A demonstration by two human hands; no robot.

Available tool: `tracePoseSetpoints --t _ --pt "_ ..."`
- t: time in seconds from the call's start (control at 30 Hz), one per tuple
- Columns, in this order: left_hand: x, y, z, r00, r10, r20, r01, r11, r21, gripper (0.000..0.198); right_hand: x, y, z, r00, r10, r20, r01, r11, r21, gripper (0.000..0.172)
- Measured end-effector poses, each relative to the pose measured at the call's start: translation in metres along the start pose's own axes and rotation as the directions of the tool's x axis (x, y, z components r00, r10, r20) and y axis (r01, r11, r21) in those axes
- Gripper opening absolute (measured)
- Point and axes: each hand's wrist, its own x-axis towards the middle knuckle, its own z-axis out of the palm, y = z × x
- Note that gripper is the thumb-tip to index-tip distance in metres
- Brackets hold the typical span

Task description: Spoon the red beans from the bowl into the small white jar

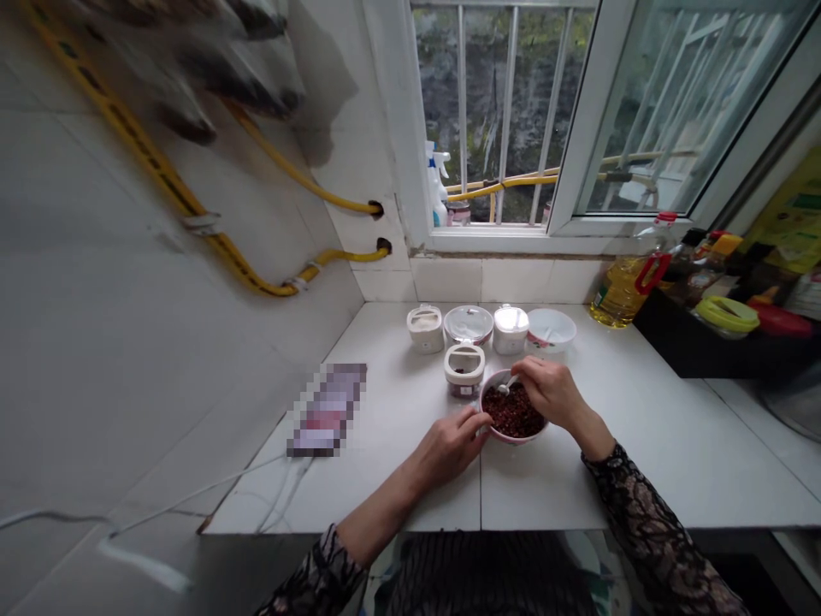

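Observation:
A white bowl [516, 441] with dark red, flaky or crushed contents [513, 411] stands on the counter in front of me. My left hand [452, 441] is closed on the bowl's left rim. Pinched in my right hand [550, 392] is a small white spoon [505, 387], its tip at the surface of the red contents. Just behind the bowl sits a lidded seasoning jar [464, 371] with something dark inside. Part of the spoon's handle is hidden by my fingers.
Behind are a jar of pale powder [425, 330], a covered bowl [468, 326], another lidded jar [511, 330] and a white bowl [552, 334]. An oil bottle [619, 287] and black condiment rack [673, 338] stand right. A blurred-out device [328, 411] with a cable lies left.

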Motion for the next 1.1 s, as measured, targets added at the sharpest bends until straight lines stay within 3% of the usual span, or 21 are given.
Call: tracePoseSetpoints --t 0.1,0.27,0.5,0.87,0.97,1.1 --pt "-0.0011 -0.0008 0.0 1.0 -0.006 0.012 0.006 1.0 0.004 0.017 0.0 0.0013 -0.0008 0.996 0.086 -0.028 -0.081 0.986 0.148 0.024" --pt "0.0 -0.0003 -0.0011 1.0 0.003 0.012 -0.003 1.0 0.01 0.015 0.0002 0.0037 0.0007 0.979 0.205 -0.002 -0.199 0.952 0.234 0.023" --pt "-0.0001 -0.0001 -0.0007 1.0 0.0 0.009 0.0 1.0 0.009 0.015 0.0004 0.0055 0.0035 0.901 0.433 -0.037 -0.391 0.844 0.367 0.021" --pt "-0.0005 0.0002 -0.0015 1.0 -0.011 0.022 0.011 1.0 -0.003 0.017 0.0017 0.0041 0.0014 0.854 0.521 -0.014 -0.46 0.767 0.447 0.019" --pt "-0.0007 -0.0008 -0.0005 1.0 -0.009 0.018 0.008 1.0 0.004 0.017 0.0033 0.0059 0.0019 0.82 0.573 0.003 -0.488 0.696 0.526 0.018" --pt "0.0001 -0.0016 0.0007 1.0 0.008 0.001 -0.008 1.0 0.01 0.015 0.0092 0.0055 0.0031 0.741 0.668 0.069 -0.526 0.513 0.678 0.018"
